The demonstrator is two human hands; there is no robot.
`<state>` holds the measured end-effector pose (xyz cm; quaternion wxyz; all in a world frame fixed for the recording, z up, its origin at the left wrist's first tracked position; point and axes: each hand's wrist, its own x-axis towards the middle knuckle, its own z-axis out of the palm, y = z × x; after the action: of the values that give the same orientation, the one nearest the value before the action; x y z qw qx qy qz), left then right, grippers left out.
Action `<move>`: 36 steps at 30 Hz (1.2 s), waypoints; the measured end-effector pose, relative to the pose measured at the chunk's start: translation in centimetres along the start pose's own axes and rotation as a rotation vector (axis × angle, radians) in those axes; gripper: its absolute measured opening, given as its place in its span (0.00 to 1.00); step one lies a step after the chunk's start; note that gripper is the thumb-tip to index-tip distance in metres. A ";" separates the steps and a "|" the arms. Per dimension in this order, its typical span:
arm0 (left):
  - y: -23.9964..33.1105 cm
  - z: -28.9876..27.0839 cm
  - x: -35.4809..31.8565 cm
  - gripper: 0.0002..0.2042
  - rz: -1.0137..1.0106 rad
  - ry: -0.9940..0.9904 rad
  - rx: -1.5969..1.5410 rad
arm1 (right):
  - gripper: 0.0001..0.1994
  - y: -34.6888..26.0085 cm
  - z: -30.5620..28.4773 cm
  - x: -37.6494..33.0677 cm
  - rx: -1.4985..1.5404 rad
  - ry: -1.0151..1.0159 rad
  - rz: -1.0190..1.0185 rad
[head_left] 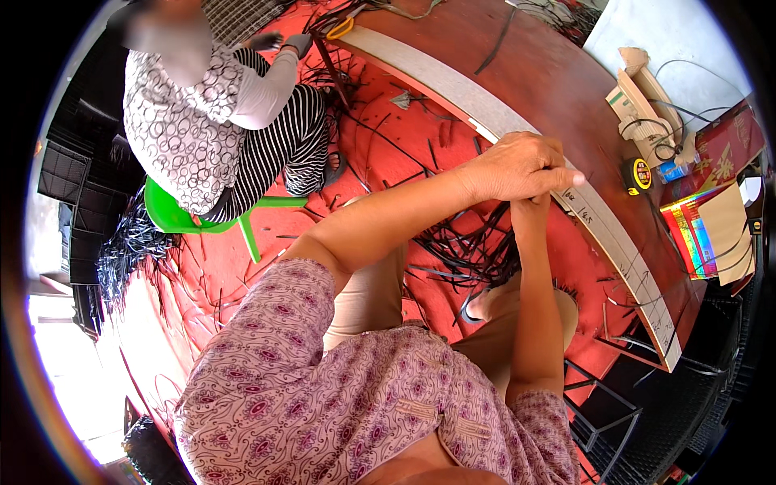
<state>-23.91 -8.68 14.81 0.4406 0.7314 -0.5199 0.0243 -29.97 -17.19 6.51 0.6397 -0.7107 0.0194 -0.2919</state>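
My two hands meet in front of me, beside the pale edge strip of a curved red-brown table. My left hand point(524, 167) reaches across from the left and lies on top. Its fingers are curled and one digit points to the right; what it grips, if anything, is hidden. Just beneath it is my right hand point(529, 208), with its fingers covered by the left one. Below them, a tangled bundle of dark flat strips point(477, 246) lies on the red floor by my legs. The pale strip point(602, 222) near my hands carries handwritten marks.
A co-worker point(218, 121) sits on a green plastic chair point(166, 212) at the left. On the table point(558, 97) are a yellow-and-black tape measure point(637, 175), torn cardboard point(647, 121) and a colourful box point(695, 230). Orange-handled scissors point(341, 29) lie at its far end. A black metal frame point(602, 408) stands lower right.
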 end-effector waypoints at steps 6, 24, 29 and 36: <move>0.8 1.7 -0.9 0.13 -0.156 0.154 -0.087 | 0.09 -0.4 -1.4 -1.8 0.068 -0.169 0.249; 1.6 2.4 -0.7 0.13 -0.210 0.063 -0.239 | 0.15 1.6 -1.3 -2.2 -0.028 -0.194 0.189; -1.0 2.1 0.1 0.14 -0.252 0.076 -0.374 | 0.18 2.6 -0.2 -1.0 -0.006 -0.213 0.273; -3.5 1.2 1.6 0.17 -0.170 0.106 -0.276 | 0.20 14.2 -2.3 1.5 -0.706 -0.299 -0.247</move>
<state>-20.94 -10.47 12.68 0.5640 0.7030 -0.4307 -0.0461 -24.83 -22.37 -5.98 0.3120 -0.9184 -0.0605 -0.2355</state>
